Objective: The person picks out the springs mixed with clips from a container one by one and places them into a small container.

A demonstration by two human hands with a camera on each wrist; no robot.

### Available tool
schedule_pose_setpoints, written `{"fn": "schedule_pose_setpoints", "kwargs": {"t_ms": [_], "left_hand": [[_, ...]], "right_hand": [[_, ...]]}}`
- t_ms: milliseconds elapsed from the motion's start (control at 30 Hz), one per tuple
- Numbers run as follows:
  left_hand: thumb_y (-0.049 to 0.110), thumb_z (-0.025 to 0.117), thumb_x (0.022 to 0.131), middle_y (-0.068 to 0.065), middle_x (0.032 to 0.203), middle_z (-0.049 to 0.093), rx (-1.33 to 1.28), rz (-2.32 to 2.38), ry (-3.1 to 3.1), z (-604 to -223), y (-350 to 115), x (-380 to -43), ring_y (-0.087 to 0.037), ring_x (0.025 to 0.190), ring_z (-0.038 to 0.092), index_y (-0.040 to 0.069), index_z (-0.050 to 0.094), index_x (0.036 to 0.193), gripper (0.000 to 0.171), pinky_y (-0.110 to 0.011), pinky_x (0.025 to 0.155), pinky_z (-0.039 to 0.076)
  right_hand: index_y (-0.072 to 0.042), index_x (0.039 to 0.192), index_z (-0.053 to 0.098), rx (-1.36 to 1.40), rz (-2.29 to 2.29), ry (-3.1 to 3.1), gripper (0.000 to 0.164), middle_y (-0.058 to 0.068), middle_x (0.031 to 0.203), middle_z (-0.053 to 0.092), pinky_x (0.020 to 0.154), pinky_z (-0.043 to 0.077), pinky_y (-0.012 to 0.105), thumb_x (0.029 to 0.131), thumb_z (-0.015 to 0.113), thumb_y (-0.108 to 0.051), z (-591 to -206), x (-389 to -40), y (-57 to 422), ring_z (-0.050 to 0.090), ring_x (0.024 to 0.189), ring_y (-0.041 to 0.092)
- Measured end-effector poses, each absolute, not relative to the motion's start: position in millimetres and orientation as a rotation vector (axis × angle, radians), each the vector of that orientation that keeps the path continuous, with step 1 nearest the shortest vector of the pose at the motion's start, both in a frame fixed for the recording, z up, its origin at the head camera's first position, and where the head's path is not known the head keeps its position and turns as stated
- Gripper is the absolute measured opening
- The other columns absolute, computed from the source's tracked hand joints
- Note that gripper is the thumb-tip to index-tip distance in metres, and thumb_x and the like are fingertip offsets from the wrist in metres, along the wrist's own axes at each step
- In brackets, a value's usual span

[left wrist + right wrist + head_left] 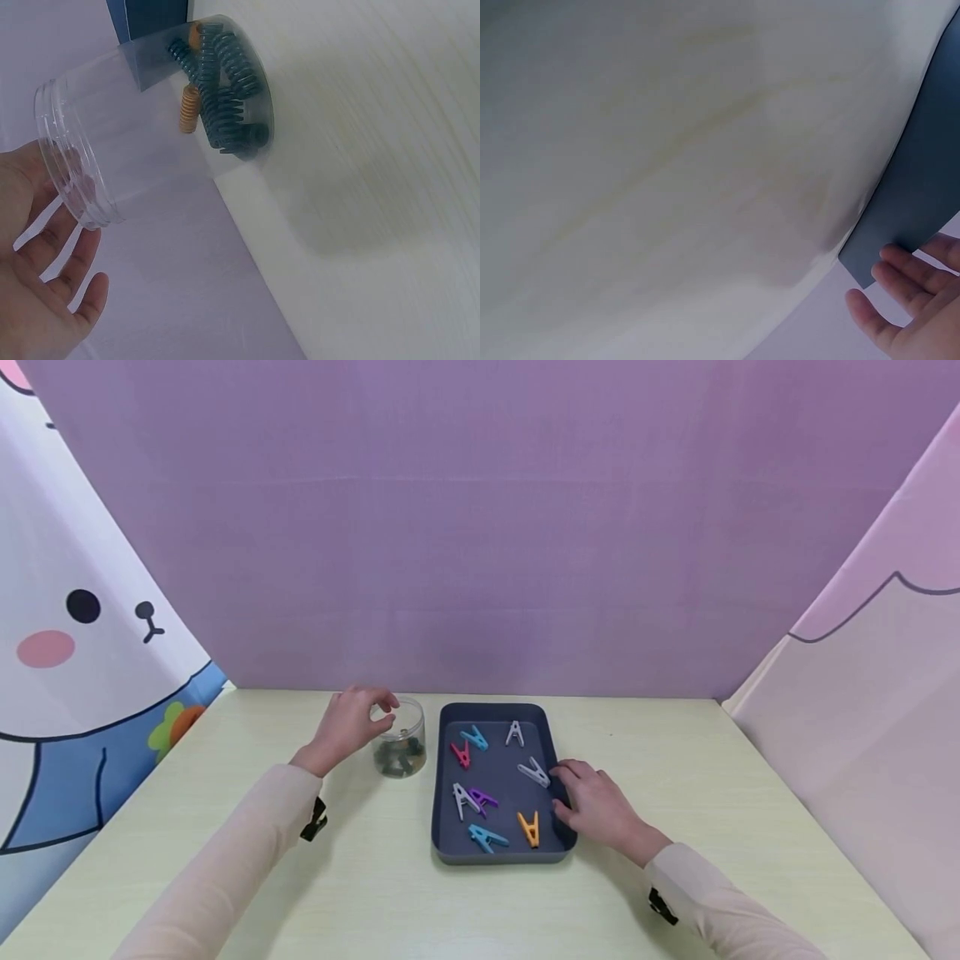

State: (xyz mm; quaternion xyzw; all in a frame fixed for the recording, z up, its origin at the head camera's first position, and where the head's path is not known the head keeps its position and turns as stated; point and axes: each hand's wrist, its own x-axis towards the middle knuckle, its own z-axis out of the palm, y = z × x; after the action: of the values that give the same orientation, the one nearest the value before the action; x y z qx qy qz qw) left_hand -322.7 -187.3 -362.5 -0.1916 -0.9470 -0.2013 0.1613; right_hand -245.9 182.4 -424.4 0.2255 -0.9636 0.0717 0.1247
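My left hand (351,727) is at the mouth of a clear plastic jar (412,717), its fingers loosely bent near the rim. I see nothing held between its thumb and fingers. Inside the jar lie several dark green coil springs (237,66) and orange ones, such as a small orange spring (189,109). My right hand (600,802) rests at the right side of a dark grey tray (497,858), fingertips touching its edge. In the right wrist view those fingers lie loosely along the tray wall (911,187).
Several plastic clothespins lie spread in the tray, among them a yellow clothespin (528,829), a red clothespin (461,755) and a purple clothespin (482,799). The jar stands left of the tray on a pale wooden table (360,877). A purple cloth (480,527) hangs behind the table.
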Motion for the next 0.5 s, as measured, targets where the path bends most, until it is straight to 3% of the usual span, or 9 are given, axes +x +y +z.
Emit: {"fn": "schedule_pose_setpoints", "kwargs": {"t_ms": [500], "left_hand": [[0.017, 0.067, 0.080, -0.007, 0.097, 0.067, -0.593, -0.592, -2.645, -352, -201, -315, -0.028, 0.093, 0.060, 0.009, 0.066, 0.101, 0.023, -0.045, 0.080, 0.044]], "right_hand": [[-0.009, 0.113, 0.060, 0.721, 0.249, -2.770, 0.037, 0.009, 0.116, 0.058, 0.082, 0.047, 0.046, 0.082, 0.062, -0.030, -412, -251, 190, 0.055, 0.109, 0.027]]}}
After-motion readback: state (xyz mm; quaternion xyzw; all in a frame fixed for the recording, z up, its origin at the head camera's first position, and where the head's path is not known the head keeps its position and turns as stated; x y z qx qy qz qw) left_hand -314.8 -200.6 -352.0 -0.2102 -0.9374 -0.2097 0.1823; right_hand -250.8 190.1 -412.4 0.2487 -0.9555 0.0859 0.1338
